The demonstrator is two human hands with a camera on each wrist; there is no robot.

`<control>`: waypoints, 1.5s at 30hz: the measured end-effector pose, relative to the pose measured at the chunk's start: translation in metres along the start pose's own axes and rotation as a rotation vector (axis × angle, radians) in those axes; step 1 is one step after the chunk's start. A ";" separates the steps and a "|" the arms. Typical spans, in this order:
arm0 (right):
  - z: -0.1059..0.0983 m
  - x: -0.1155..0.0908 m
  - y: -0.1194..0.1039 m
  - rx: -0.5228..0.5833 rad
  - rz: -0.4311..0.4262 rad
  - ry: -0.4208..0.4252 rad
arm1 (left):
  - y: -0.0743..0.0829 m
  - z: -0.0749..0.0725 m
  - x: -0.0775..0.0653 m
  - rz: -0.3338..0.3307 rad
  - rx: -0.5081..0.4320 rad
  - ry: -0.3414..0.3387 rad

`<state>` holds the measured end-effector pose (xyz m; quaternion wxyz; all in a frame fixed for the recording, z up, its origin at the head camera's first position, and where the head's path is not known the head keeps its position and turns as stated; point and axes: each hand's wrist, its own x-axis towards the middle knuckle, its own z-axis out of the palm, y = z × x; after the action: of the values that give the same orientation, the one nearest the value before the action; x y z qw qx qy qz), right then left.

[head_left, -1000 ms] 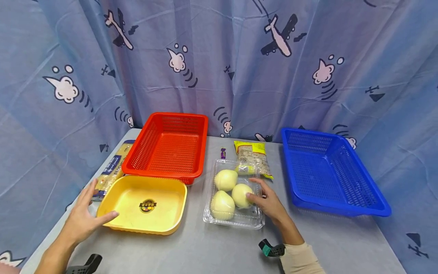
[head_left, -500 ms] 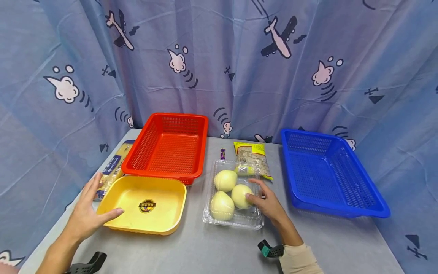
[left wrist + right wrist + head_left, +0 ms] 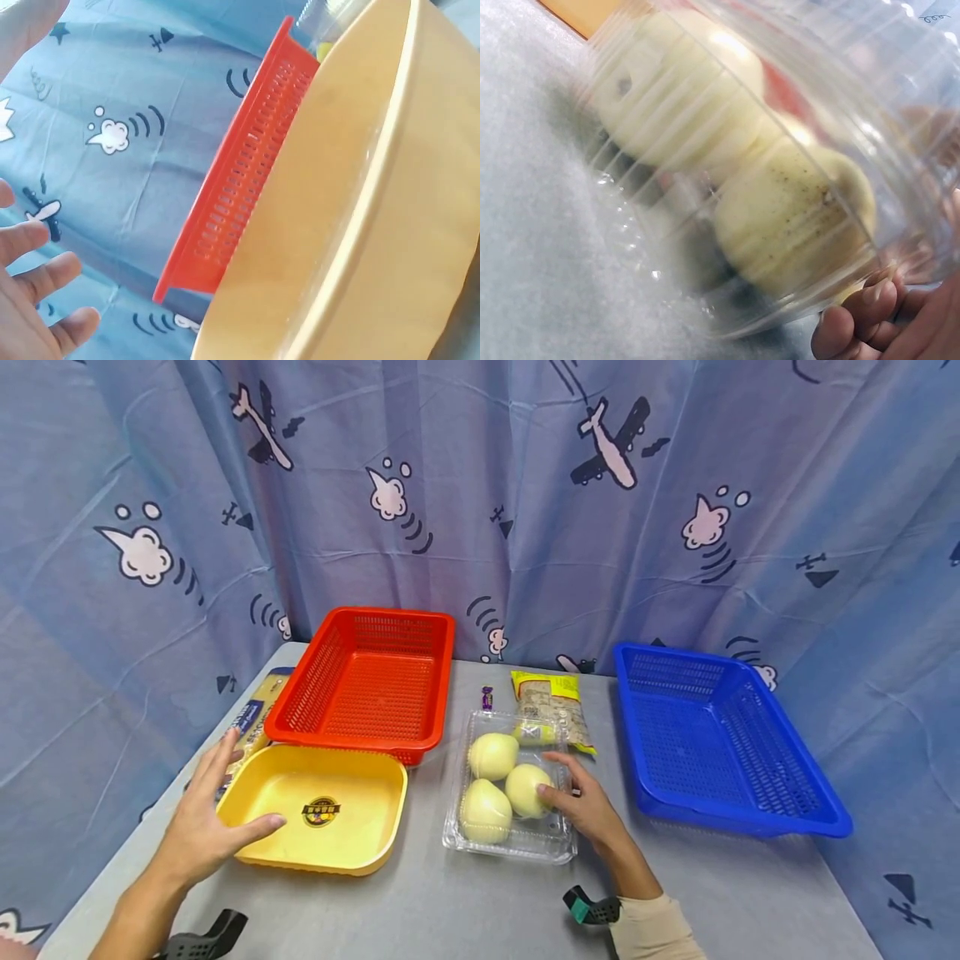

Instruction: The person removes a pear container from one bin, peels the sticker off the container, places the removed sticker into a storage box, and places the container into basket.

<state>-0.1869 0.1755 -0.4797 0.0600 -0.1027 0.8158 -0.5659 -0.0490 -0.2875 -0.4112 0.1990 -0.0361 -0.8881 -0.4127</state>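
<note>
A clear plastic clamshell box (image 3: 525, 843) with three pale yellow pears (image 3: 487, 810) lies mid-table. My right hand (image 3: 596, 810) grips its right side, thumb on the lid; in the right wrist view curled fingers (image 3: 877, 304) meet the box's edge. My left hand (image 3: 197, 839), fingers spread and thumb out, hovers at the left side of a yellow plastic basin (image 3: 352, 843) with a round dark label inside. The left wrist view has the fingers (image 3: 56, 277) apart from the basin's wall (image 3: 300, 225), holding nothing.
Behind the yellow basin stands a red basket (image 3: 382, 693). A blue basket (image 3: 690, 743) is at the right. Beyond the box lie a yellow-topped bag (image 3: 566, 702) and a small purple-wrapped candy (image 3: 487, 697). A long packet (image 3: 258, 714) lies left of the red basket. A curtain hangs behind.
My left hand has moved right and slightly forward, its thumb now further over the yellow basin. The right hand and the pear box have stayed in place.
</note>
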 end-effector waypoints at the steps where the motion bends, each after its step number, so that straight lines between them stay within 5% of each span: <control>1: 0.000 0.000 0.000 0.001 0.003 0.000 | 0.001 0.001 0.000 -0.001 -0.008 0.001; 11: 0.000 0.000 0.002 -0.003 -0.005 0.005 | 0.012 0.018 0.009 0.012 -0.070 0.009; 30: 0.001 -0.001 -0.002 0.011 0.000 -0.003 | 0.035 0.062 0.024 0.141 -0.199 -0.039; 45: 0.000 -0.019 -0.045 -0.002 0.002 -0.020 | 0.049 0.105 0.031 0.221 -0.314 -0.113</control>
<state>-0.1642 0.1649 -0.4379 0.0684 -0.1077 0.8159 -0.5640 -0.0998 -0.1799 -0.4251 0.1850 -0.1869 -0.8132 -0.5192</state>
